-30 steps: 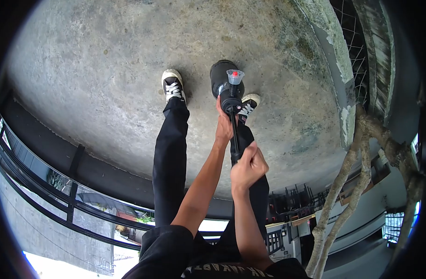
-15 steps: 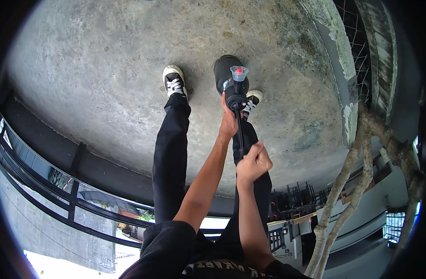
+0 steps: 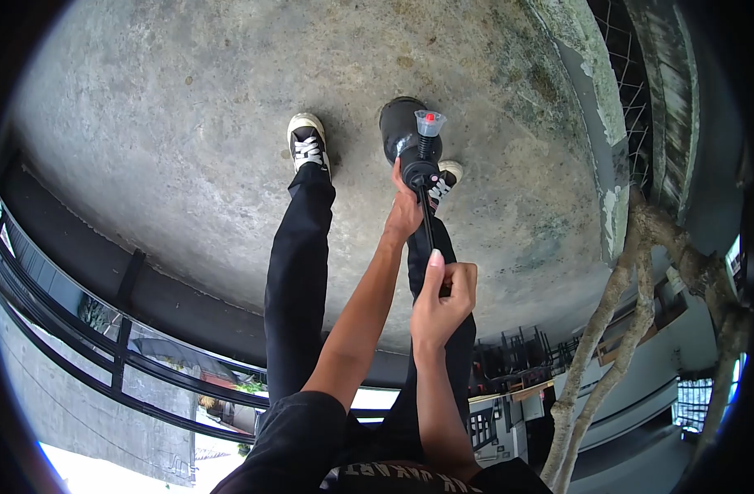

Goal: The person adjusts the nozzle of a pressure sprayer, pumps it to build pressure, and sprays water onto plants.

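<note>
A black bottle-shaped container (image 3: pixel 399 132), which looks like a pump sprayer, is held in front of my right leg. A ribbed black neck on its side carries a clear plastic cup (image 3: pixel 430 123) with a red tip inside. My left hand (image 3: pixel 405 214) is closed around its near end, one finger stretched along the body. From that end a thin black rod (image 3: pixel 428 222) runs back toward me. My right hand (image 3: pixel 444 298) is closed at the rod's near end, thumb pointing forward along it; the grip inside the fingers is hidden.
Beneath me lies a stained concrete floor (image 3: pixel 221 165), with my sneakers (image 3: pixel 309 148) planted apart. A black metal railing (image 3: pixel 122 358) runs behind at the left. Tree branches (image 3: pixel 612 329) and a low mossy wall (image 3: pixel 612 189) stand on the right.
My right hand has turned, its thumb now lying forward along the rod, and has shifted slightly left. The sprayer has tilted a little, carrying the clear cup up and right.
</note>
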A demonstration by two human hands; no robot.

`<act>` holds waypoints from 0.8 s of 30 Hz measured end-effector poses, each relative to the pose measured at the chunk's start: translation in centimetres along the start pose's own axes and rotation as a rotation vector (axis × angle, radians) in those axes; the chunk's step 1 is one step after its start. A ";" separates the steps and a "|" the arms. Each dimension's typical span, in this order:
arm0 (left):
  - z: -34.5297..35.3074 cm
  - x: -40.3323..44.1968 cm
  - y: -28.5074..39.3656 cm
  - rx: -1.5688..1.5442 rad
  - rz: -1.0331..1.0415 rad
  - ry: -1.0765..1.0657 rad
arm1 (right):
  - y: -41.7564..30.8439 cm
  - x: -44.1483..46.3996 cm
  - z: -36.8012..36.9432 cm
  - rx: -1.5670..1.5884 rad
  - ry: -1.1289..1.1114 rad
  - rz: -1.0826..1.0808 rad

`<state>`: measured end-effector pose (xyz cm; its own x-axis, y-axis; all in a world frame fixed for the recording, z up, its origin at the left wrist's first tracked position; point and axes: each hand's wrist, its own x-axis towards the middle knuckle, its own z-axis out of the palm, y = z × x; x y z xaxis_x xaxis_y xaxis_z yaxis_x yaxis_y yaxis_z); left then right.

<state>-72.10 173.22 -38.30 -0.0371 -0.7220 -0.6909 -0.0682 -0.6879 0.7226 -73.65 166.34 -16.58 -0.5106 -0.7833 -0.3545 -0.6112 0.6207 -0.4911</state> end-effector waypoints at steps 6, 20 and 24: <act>-0.7 0.8 0.3 0.028 0.011 -0.011 | 7.9 4.3 10.8 -0.182 0.143 -0.336; 0.2 0.6 -0.3 0.062 0.016 -0.041 | 7.5 1.6 6.0 -0.056 0.096 -0.337; 0.5 -0.1 0.2 0.065 -0.010 -0.045 | 8.6 6.4 10.9 -0.220 0.132 -0.295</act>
<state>-72.64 173.23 -38.08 -0.0804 -0.7101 -0.6995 -0.1337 -0.6878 0.7135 -75.61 166.24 -31.71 -0.3585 -0.9269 -0.1108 -0.8509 0.3733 -0.3696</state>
